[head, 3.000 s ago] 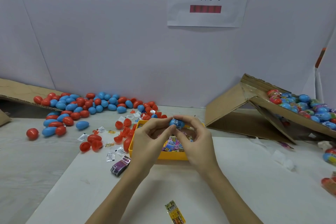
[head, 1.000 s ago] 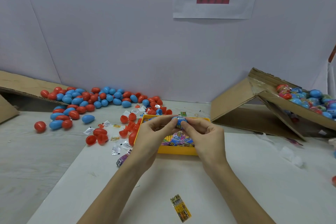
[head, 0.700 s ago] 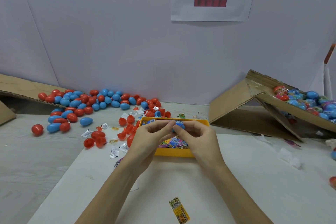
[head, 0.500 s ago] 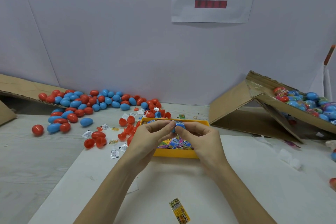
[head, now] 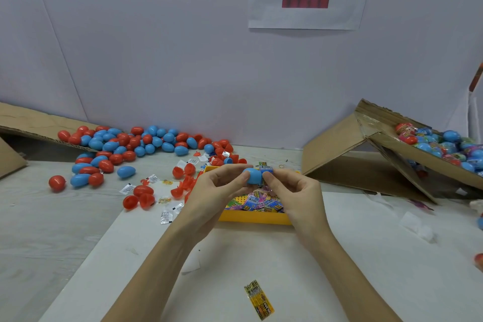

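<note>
Left hand [head: 214, 191] pinches the blue egg [head: 252, 175] at its left end, held above the yellow tray [head: 256, 219]. The egg lies sideways, long axis left to right. At its right tip sits the printed sleeve [head: 266, 168], pinched by the right hand [head: 292, 191]. The sleeve likely slides leftward next.
</note>
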Tool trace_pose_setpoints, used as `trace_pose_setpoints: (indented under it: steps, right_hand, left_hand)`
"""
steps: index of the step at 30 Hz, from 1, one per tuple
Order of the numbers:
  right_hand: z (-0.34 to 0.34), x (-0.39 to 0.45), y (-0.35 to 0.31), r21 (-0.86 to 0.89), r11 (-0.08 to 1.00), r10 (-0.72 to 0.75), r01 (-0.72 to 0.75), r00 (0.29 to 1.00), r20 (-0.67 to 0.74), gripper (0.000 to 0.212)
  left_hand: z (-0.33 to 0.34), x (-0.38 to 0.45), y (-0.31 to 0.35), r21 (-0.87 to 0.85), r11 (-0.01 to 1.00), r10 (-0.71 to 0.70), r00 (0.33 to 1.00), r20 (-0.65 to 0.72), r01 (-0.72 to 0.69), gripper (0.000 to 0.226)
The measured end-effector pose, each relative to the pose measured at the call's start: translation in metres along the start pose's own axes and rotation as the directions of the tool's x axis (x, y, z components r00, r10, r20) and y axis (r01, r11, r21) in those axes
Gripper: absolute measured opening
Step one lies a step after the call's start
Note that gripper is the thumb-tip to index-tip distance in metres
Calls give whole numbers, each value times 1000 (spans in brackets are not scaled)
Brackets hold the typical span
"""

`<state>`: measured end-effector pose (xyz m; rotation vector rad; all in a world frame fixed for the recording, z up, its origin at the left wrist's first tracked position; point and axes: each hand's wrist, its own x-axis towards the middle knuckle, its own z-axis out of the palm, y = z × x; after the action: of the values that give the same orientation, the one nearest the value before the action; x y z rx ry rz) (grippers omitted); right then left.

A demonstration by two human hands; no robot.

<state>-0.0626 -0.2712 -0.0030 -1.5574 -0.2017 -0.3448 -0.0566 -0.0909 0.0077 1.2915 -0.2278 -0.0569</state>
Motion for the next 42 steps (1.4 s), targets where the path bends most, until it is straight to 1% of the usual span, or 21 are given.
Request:
trace_pose_setpoints:
  steps: [2,4,10,17,20,23,24,26,27,29,30,32,34,35,37,38,39,41,42]
  right_hand:
    - [1,-1,-1,-6,1000,1,-1,1000,12,30]
    - [2,-1,-2,-2,1000,6,-6,1000,14,29]
    - [6,-3,-3,-18,1000,12,-13,999,-43,37]
    - [7,-5,-7,-20,1000,1,-2,998,-57,35]
    - [8,-6,-7,-24,1000,0,-1,998,-70,36]
    - [10,-7,-7,-21,1000,18,-20,996,-88,37]
    - [11,-7,-6,-2,999,41,-42,995,-94,37]
    - [12,-7,-6,99,989,117,-108,989,-96,37]
    - [12,-7,-6,173,973,171,-154,981,-87,38]
    - [12,-7,-9,348,899,291,-265,956,-25,42]
    - [13,-7,-11,443,835,349,-326,937,31,41]
    - [15,-8,-14,589,672,452,-449,879,154,39]
    - [15,-9,-16,644,547,509,-535,823,253,38]
    - [16,-9,-16,648,513,522,-562,804,284,37]
    - [16,-9,-17,644,478,535,-597,780,325,32]
    - [17,-9,-18,641,466,539,-609,771,340,27]
    - [17,-9,-18,639,455,544,-620,762,352,22]
    - [18,-10,-18,643,432,561,-633,747,357,20]
    - [18,-10,-18,647,422,569,-635,741,356,20]
  left_hand:
    - [1,-1,-1,29,999,30,999,20,-30,39]
    - [1,-1,-1,76,995,63,998,27,-65,35]
    - [1,2,-4,213,967,138,990,18,-139,31]
    - [0,2,-9,270,941,187,978,91,-204,31]
    - [0,2,-9,264,939,207,975,74,-220,33]
    - [3,2,-14,287,917,279,960,32,-277,31]
    - [5,1,-16,303,905,309,951,16,-299,31]
    - [11,-1,-20,320,882,366,931,1,-347,37]
    - [14,-1,-22,344,856,407,913,12,-386,43]
    - [17,-2,-25,460,749,513,857,54,-477,51]
    - [17,-2,-26,525,683,560,826,70,-508,53]
    - [16,-1,-26,622,573,627,774,86,-534,52]
    - [15,-1,-26,678,478,667,733,133,-559,52]
    - [14,-1,-26,703,424,680,713,168,-571,54]
    - [14,-2,-26,742,318,699,675,237,-590,56]
    - [15,-2,-26,750,287,707,661,254,-595,56]
    - [16,-2,-26,752,287,714,656,246,-594,57]
    - [15,-3,-25,742,330,731,656,190,-583,57]
    - [14,-2,-25,742,328,742,645,181,-585,54]
